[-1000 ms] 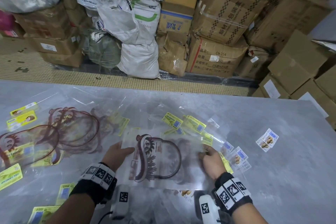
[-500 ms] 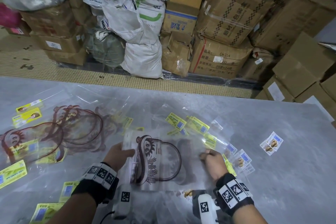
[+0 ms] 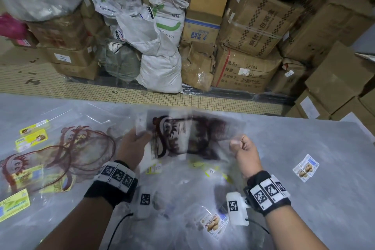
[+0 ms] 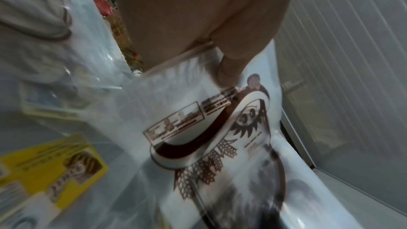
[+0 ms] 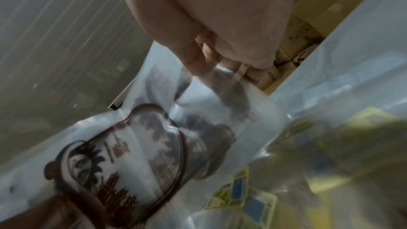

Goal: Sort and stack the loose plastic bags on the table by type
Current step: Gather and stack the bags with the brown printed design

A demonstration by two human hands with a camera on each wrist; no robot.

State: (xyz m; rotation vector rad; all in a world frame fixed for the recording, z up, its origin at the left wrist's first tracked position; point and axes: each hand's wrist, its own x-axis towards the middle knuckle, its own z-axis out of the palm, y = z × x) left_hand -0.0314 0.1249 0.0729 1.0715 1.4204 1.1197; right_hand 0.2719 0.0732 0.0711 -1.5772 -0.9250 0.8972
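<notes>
Both hands hold a clear plastic bag with a dark brown print (image 3: 182, 138) lifted above the table, blurred by motion. My left hand (image 3: 134, 144) grips its left edge, thumb on top; the left wrist view shows the brown-print bag (image 4: 220, 137) under the thumb. My right hand (image 3: 242, 148) is fisted on the bag's right edge; its fingers (image 5: 198, 60) pinch the brown-print bag (image 5: 136, 154). A spread of similar brown-print bags (image 3: 67, 152) lies at the left. Yellow-label bags (image 3: 32, 138) and biscuit-label bags (image 3: 213, 225) lie loose on the table.
The grey table (image 3: 324, 199) has two small biscuit-label bags (image 3: 305, 167) at the right. Beyond the far edge is a tiled floor (image 3: 142, 93) with stacked cardboard boxes (image 3: 253, 30) and white sacks (image 3: 160, 71).
The brown-print bag, lying flat on the pile under both hands before, has been lifted off the table and raised away from me. Yellow-label bags beneath it now show.
</notes>
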